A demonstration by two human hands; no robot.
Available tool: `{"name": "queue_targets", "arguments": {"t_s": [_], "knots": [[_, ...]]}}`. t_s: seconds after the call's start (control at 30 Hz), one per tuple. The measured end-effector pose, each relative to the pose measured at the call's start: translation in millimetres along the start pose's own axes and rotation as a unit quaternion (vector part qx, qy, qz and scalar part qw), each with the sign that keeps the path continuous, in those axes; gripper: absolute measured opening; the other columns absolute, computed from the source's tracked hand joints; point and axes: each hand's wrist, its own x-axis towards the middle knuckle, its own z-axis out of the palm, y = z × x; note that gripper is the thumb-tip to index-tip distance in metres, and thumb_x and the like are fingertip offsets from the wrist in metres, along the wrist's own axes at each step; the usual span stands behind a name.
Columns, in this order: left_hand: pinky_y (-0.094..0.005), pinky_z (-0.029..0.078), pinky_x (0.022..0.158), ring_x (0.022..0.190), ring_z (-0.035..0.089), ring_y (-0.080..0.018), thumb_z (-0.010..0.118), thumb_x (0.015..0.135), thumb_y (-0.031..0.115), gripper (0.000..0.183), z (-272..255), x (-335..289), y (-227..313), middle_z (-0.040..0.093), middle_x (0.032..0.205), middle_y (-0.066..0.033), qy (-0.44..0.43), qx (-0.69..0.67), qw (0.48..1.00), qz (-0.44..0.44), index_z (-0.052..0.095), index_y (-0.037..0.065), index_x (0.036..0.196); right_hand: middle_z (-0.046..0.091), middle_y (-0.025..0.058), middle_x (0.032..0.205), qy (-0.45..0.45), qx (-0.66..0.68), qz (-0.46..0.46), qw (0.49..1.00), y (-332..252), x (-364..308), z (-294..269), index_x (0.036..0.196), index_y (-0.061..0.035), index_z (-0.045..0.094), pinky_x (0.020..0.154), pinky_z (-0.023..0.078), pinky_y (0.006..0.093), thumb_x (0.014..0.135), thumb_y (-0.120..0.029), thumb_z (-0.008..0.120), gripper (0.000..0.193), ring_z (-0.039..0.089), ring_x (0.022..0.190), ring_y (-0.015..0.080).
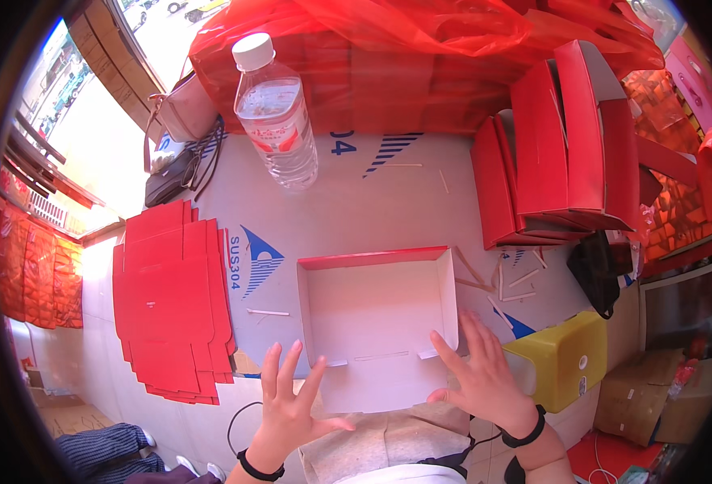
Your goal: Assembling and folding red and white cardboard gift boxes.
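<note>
Open carton [378,315], white inside, red outer edge, sits near middle of table [372,218], front panel [384,390] laid out toward near side. Left hand [286,413] by its front left corner, fingers spread, nothing held; right hand [491,385] at front right corner, fingers spread, index overlapping carton, contact can't tell. Left: stack of flat red card blanks [170,298]. Behind: water bottle [279,133], red plastic sheeting [372,81]. Right: red boxes [541,153], loose sticks [524,278], yellow stool [565,355]
</note>
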Motion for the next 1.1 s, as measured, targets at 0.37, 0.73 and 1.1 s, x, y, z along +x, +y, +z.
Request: {"name": "queue_targets", "arguments": {"t_s": [0.37,0.73,1.1], "knots": [[-0.062,0.027,0.109,0.134,0.028,-0.0448,0.066,0.064,0.014,0.068,15.3,-11.1,-19.6,0.034,0.142,-0.0285,-0.069,0.102,0.987,0.099,0.05,-0.005,0.127,0.028,0.0362,0.143,-0.072,-0.004,-0.058,0.996,6.1,2.7,-4.1,0.15,-0.0078,0.017,0.113,0.022,0.0531,0.057,-0.051,0.082,0.121,0.027,0.136,0.0483],[-0.0446,0.042,0.098,0.121,0.049,-0.0298,0.059,0.063,0.001,0.046,18.5,5.4,-23.0,0.056,0.126,-0.0116,0.118,0.034,0.989,0.088,0.071,0.01,0.106,0.029,0.0329,0.143,-0.062,0.004,-0.055,0.997,17.8,5.3,6.5,0.147,-0.0164,0.032,0.112,0.025,0.0519,0.065,-0.003,0.071,0.091,0.028,0.136,0.0472],[-0.037,0.052,0.081,0.099,0.065,-0.0307,0.078,0.069,0.007,0.045,31.8,27.5,-21.0,0.065,0.112,-0.0099,0.236,-0.159,0.957,0.055,0.059,0.008,0.11,0.033,0.0291,0.146,0.155,0.225,-0.013,0.962,10.9,10.3,33.8,0.131,-0.0125,0.057,0.104,0.039,0.0436,0.072,0.008,0.066,0.063,0.045,0.127,0.0434]]}}
